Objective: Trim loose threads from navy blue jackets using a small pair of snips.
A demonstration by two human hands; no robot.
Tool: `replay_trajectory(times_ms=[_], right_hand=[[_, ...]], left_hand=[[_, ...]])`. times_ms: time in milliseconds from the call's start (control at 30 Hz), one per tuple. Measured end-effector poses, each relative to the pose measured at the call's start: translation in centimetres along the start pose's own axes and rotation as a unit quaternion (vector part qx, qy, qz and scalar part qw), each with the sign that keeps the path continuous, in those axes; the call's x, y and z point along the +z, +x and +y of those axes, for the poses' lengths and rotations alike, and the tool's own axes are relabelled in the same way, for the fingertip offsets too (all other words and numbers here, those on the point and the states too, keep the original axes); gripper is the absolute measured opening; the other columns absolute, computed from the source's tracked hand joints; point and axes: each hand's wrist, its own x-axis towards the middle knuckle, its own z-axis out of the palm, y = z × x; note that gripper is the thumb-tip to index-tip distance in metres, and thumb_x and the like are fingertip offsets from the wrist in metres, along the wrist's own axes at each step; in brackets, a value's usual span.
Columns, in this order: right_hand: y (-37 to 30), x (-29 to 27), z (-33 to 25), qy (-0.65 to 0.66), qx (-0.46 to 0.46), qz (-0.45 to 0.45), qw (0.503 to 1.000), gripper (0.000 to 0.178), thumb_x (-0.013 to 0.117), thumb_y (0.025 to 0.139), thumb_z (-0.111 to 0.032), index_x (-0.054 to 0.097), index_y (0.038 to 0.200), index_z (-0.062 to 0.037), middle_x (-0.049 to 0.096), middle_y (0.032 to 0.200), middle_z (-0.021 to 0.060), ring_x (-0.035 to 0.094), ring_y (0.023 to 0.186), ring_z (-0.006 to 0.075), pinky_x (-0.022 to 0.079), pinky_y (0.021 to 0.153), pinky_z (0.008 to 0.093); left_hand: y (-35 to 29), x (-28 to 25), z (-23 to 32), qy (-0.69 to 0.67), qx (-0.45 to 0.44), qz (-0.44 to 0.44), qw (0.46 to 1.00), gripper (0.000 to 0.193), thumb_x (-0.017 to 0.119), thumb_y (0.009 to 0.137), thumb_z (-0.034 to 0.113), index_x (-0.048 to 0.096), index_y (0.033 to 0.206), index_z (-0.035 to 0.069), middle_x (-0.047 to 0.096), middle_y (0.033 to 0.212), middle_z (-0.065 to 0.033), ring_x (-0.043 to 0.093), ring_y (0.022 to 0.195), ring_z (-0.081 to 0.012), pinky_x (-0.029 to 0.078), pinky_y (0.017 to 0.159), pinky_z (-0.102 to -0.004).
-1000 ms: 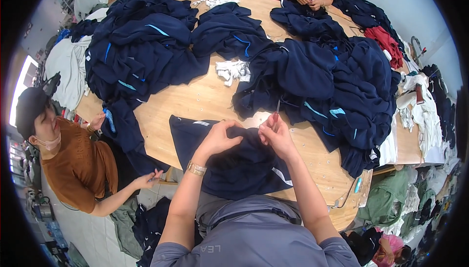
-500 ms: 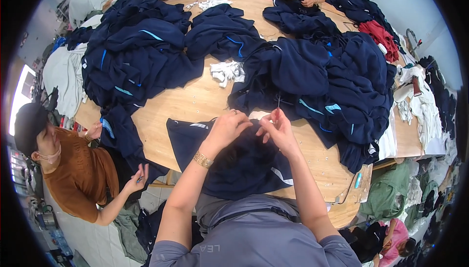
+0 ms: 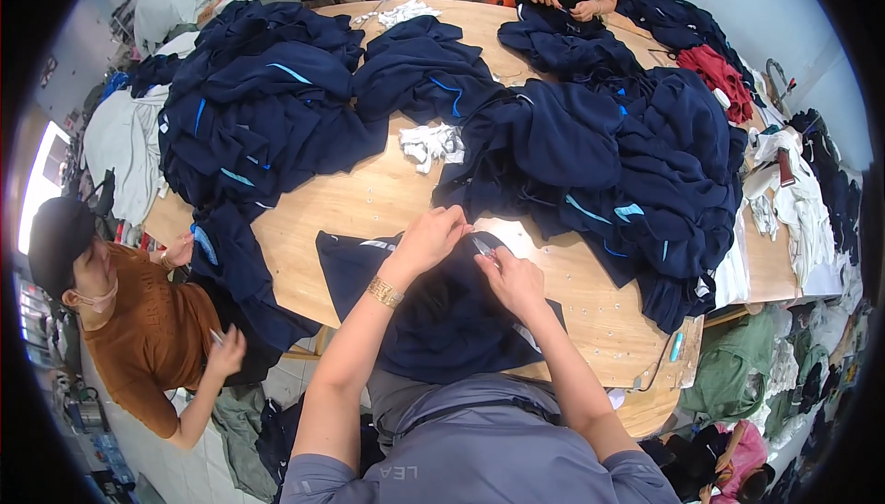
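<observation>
A dark navy garment (image 3: pixel 415 320) with pale stripes lies in front of me, partly over the table's near edge. My left hand (image 3: pixel 431 240) is closed in a pinch at the garment's far edge; the exact bit between the fingertips is too small to make out. Small metal thread snips (image 3: pixel 483 248) sit in my right hand (image 3: pixel 514 279), whose fingers are wrapped round them. Their blades point at the left fingertips, close to the cloth.
Big heaps of navy garments lie at the left (image 3: pixel 277 107) and right (image 3: pixel 636 154) of the wooden table (image 3: pixel 323 209). A white cloth bundle (image 3: pixel 431 144) sits between them. A co-worker in brown (image 3: pixel 152 338) stands at my left; two others work across the table. A turquoise marker-like object (image 3: pixel 677 347) lies near the right edge.
My right hand has turned and come down toward me, bringing the snips to the left fingertips. The left hand has closed into a tighter pinch. The left co-worker's lower hand has moved inward.
</observation>
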Motion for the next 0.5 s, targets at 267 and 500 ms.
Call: replay_trajectory(times_ms=[267,500], right_hand=[[0.7,0.0,-1.3,-0.061,-0.024,0.024,0.998,0.043,0.047,0.088,-0.047,0.059,0.081,-0.0061,0.063,0.065,0.0181,0.063,0.064,0.0350,0.049,0.058,0.0434],[1.0,0.7,-0.7,-0.053,-0.009,0.008,0.999,0.044,0.045,0.088,-0.048,0.060,0.085,-0.0063,0.063,0.069,0.0203,0.063,0.068,0.0372,0.049,0.061,0.0454]], left_hand=[[0.1,-0.2,0.3,0.021,0.015,-0.004,1.000,0.017,0.058,0.085,0.019,0.054,0.081,0.003,0.060,0.075,-0.0161,0.058,0.075,-0.0349,0.046,0.065,-0.0422],[-0.3,-0.3,0.4,-0.004,-0.015,0.041,0.999,0.011,0.057,0.085,0.010,0.054,0.080,0.001,0.063,0.075,-0.0125,0.062,0.070,-0.0280,0.048,0.064,-0.0340]])
